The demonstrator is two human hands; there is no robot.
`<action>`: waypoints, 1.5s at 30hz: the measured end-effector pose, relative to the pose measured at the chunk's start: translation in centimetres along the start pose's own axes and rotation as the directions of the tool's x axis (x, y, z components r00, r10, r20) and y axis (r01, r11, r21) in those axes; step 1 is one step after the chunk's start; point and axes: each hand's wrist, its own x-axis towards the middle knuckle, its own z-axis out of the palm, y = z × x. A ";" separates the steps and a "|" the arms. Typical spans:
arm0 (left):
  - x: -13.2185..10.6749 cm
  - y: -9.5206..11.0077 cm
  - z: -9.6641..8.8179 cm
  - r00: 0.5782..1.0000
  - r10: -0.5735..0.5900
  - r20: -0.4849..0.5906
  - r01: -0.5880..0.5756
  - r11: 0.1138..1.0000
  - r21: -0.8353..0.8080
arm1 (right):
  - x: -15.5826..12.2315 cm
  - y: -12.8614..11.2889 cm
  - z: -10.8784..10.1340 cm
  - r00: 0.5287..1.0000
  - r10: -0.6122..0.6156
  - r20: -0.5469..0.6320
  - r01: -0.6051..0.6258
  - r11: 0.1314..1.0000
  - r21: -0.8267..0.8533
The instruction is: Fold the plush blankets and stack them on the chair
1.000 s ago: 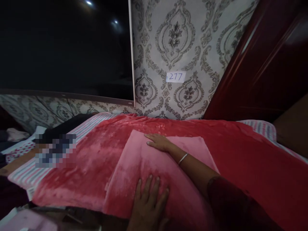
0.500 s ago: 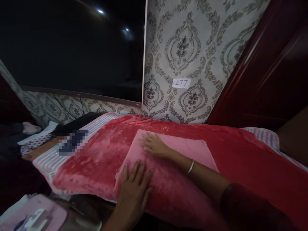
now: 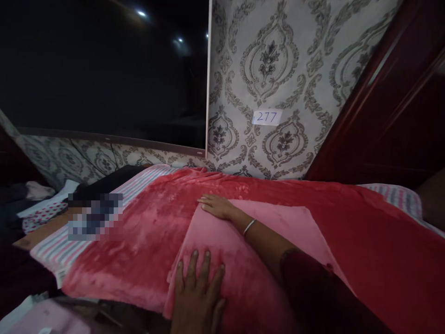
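Observation:
A folded pink plush cloth (image 3: pixel 278 218) lies on top of a larger red plush blanket (image 3: pixel 139 250). My left hand (image 3: pixel 198 287) rests flat on the pink cloth near its front left edge, fingers spread. At the cloth's far left corner, my right hand (image 3: pixel 216 207) presses down with the fingers stretched out, a silver bangle on its wrist. Neither hand grips anything. The right forearm and dark sleeve cover part of the pink cloth.
A striped cloth (image 3: pixel 48 250) shows under the red blanket at the left. Behind stand a large dark television (image 3: pixel 104 69) and a patterned wall with a paper label (image 3: pixel 267 117) reading 277. A pink box-like thing (image 3: pixel 45 317) sits at the lower left.
My right hand has slid to the far left corner of the pink cloth, its sleeve reaching further in. My left hand sits lower in view. The camera has shifted slightly.

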 end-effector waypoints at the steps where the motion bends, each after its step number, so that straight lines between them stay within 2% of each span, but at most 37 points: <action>1: 0.0 0.0 0.0 1.000 0.001 0.002 -0.001 1.000 -0.001 | 0.2 0.1 0.0 1.000 0.006 -0.002 -0.006 1.000 0.009; 6: 0.4 -0.3 -0.3 0.999 0.017 -0.037 -0.017 1.000 0.009 | 0.0 -0.3 -0.4 0.999 0.048 -0.016 -0.048 0.999 0.016; 9: 0.7 -0.8 -0.3 0.995 0.057 -0.078 -0.056 0.998 0.015 | -1.0 -1.0 -1.3 0.995 0.067 -0.077 -0.072 0.996 -0.060; 12: 0.9 -1.3 -0.5 0.993 0.059 -0.107 -0.060 0.998 0.000 | -4.1 -1.5 -2.3 0.993 0.015 -0.120 -0.030 0.992 -0.125; 15: 1.5 -1.0 -1.4 0.993 0.052 -0.110 -0.054 0.998 -0.016 | -9.8 -1.1 -2.9 0.994 -0.034 -0.108 0.021 0.993 -0.116; 18: 3.0 1.6 -3.0 0.987 0.102 -0.122 -0.110 0.992 -0.061 | -16.8 0.5 -3.3 0.995 0.006 -0.099 -0.015 0.996 -0.092; 20: 4.3 4.5 -3.7 0.965 0.237 -0.111 -0.251 0.959 -0.134 | -20.8 1.9 -3.4 0.993 0.061 -0.097 -0.069 0.994 -0.085; 22: 5.7 7.9 -3.6 0.911 0.407 -0.063 -0.410 0.880 -0.239 | -23.7 3.3 -3.3 0.991 0.104 -0.079 -0.111 0.989 -0.093; 24: 6.6 11.1 -2.6 0.854 0.520 -0.013 -0.496 0.806 -0.323 | -25.1 4.6 -3.1 0.992 0.111 -0.063 -0.117 0.987 -0.112; 25: 6.8 12.4 -1.9 0.844 0.536 0.000 -0.505 0.794 -0.339 | -25.3 5.2 -3.0 0.992 0.106 -0.064 -0.113 0.986 -0.123; 28: 6.5 14.7 0.5 0.886 0.463 -0.021 -0.449 0.848 -0.282 | -24.7 7.6 -2.8 0.987 0.123 -0.104 -0.139 0.977 -0.162; 31: 5.7 15.0 1.7 0.894 0.447 -0.040 -0.444 0.866 -0.231 | -23.4 10.6 -3.1 0.967 0.204 -0.152 -0.226 0.962 -0.154; 33: 5.4 14.8 1.9 0.882 0.470 -0.034 -0.465 0.855 -0.229 | -22.6 12.6 -3.5 0.951 0.263 -0.161 -0.281 0.954 -0.101; 37: 5.4 15.0 2.0 0.893 0.447 -0.054 -0.447 0.866 -0.223 | -21.5 15.8 -3.6 0.916 0.378 -0.136 -0.376 0.926 0.039; 41: 5.2 15.5 2.3 0.915 0.399 -0.061 -0.402 0.889 -0.221 | -21.3 17.0 -3.1 0.910 0.382 -0.164 -0.372 0.924 0.086; 43: 5.1 15.7 2.2 0.920 0.386 -0.063 -0.389 0.892 -0.230 | -21.3 16.8 -3.2 0.905 0.389 -0.173 -0.380 0.921 0.087; 45: 5.1 15.8 2.2 0.922 0.381 -0.068 -0.385 0.890 -0.243 | -21.4 16.0 -3.8 0.886 0.443 -0.139 -0.438 0.896 0.066</action>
